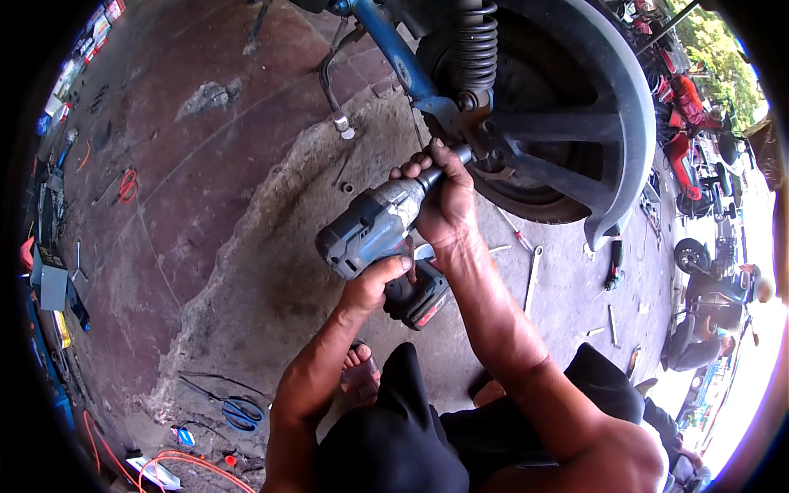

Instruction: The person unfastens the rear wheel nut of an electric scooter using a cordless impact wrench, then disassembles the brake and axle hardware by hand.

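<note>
A blue-grey cordless impact wrench lies across both hands, its battery hanging low. My left hand is closed around its grip, the thumb lying along the near side. Further forward, my right hand wraps the nose and socket. The socket end meets the bracket beside the wheel, and the fastener there is hidden. Above it stand a black coil spring and a blue frame tube. A dark spoked wheel under a curved grey fender fills the upper right.
On the concrete lie a combination wrench, a screwdriver, a green-and-black tool and a nut. Blue-handled scissors and an orange hose are lower left. Motorbikes and a person are at right.
</note>
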A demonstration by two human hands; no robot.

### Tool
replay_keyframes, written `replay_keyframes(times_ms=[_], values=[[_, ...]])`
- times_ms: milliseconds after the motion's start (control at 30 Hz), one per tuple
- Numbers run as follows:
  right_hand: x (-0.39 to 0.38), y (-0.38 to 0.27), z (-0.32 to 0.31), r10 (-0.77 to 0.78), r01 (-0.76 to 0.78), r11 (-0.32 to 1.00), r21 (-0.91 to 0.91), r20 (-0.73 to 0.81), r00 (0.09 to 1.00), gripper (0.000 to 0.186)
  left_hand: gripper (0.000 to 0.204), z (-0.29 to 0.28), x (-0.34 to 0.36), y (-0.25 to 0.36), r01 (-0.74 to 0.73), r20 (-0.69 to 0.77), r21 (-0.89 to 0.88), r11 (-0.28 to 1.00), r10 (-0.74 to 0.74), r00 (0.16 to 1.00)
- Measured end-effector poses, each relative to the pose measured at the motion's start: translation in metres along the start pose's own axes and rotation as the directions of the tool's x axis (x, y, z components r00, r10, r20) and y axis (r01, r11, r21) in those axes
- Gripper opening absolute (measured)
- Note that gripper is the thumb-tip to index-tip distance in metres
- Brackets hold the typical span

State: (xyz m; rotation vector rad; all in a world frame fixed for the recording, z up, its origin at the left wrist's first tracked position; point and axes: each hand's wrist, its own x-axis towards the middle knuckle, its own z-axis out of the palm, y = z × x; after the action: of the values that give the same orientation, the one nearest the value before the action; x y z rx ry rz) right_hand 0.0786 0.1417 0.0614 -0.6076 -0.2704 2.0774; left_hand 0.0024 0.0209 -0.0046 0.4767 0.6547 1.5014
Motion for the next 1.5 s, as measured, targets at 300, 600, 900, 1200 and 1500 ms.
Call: replay_keyframes(times_ms=[300, 600, 900, 1200, 1500], values=[[0.01, -0.006, -0.002, -0.016, 0.014, 0.999, -0.035, -0.055, 0.998, 0.023, 0.018, 0.012, 0.003, 0.0, 0.066, -0.042, -0.125, 0.99, -0.071, 0.997], [0.013, -0.007, 0.004, -0.016, 0.004, 0.995, -0.103, -0.115, 0.993, 0.024, 0.017, 0.016, 0.003, 0.004, 0.073, -0.067, -0.106, 0.992, -0.08, 0.995], [0.006, -0.005, 0.015, -0.049, 0.034, 0.993, -0.113, -0.141, 0.989, 0.014, 0.016, 0.019, 0.003, 0.004, 0.081, -0.109, -0.092, 0.992, -0.091, 0.99], [0.008, -0.005, 0.011, 0.016, -0.035, 0.989, -0.14, -0.131, 0.991, 0.025, 0.028, 0.014, 0.003, 0.002, 0.061, -0.056, -0.023, 0.998, -0.063, 0.996], [0.008, -0.006, 0.007, -0.002, -0.024, 0.985, -0.171, -0.146, 0.989, 0.029, 0.015, 0.022, 0.004, 0.006, 0.01, -0.115, -0.058, 0.998, -0.017, 0.993]])
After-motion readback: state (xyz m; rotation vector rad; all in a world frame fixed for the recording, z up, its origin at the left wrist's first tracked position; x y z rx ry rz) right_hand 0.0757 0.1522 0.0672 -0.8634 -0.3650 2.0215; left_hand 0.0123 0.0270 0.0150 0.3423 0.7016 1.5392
